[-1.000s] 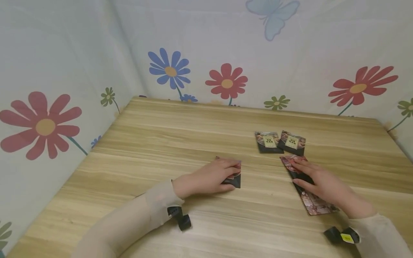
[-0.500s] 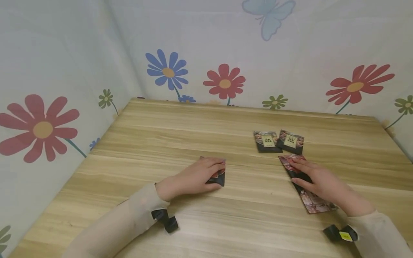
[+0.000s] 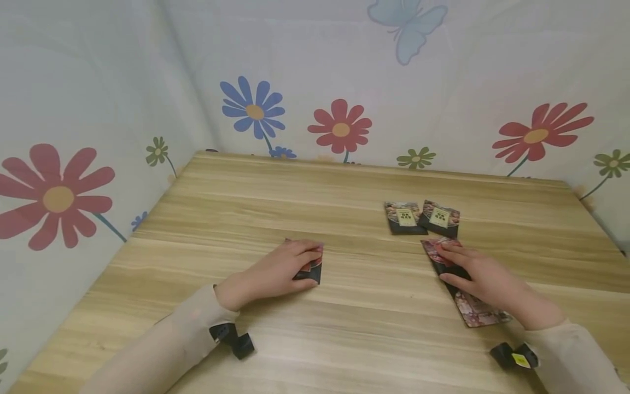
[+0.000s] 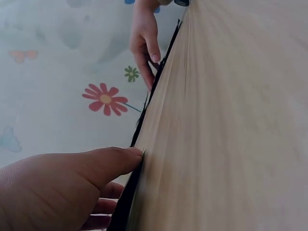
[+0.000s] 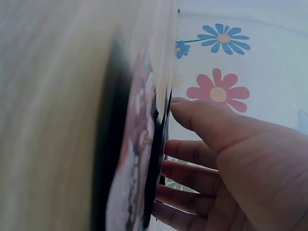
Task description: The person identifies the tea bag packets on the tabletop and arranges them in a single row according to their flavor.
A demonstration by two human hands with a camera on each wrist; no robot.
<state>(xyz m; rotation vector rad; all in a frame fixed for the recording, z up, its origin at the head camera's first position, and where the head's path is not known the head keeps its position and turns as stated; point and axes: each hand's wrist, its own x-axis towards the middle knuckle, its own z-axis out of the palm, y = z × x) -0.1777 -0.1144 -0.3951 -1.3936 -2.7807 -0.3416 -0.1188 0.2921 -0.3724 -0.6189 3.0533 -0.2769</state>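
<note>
My left hand [image 3: 275, 268] lies palm down with fingers extended over a small dark packet [image 3: 311, 275] printed in red, flat on the wooden table. In the left wrist view the thumb of this hand [image 4: 82, 175] touches the packet's edge [image 4: 126, 204]. To the right, my right hand [image 3: 487, 279] rests on a black and pink flat packet [image 3: 474, 313], which shows past the fingertips and below the palm. Whether one packet or two overlapping ones lie there, I cannot tell. In the right wrist view the fingers [image 5: 192, 178] stretch along the packet [image 5: 134, 154].
Two black packets with cream labels, a left one [image 3: 406, 217] and a right one [image 3: 440, 218], lie side by side beyond my right hand. The wooden table [image 3: 275, 197] ends at a flower-printed curtain [image 3: 295, 44] at the back and left.
My left hand has slid to the left across the table, and the small packet has moved along under it. The right hand stays in place on its packet.
</note>
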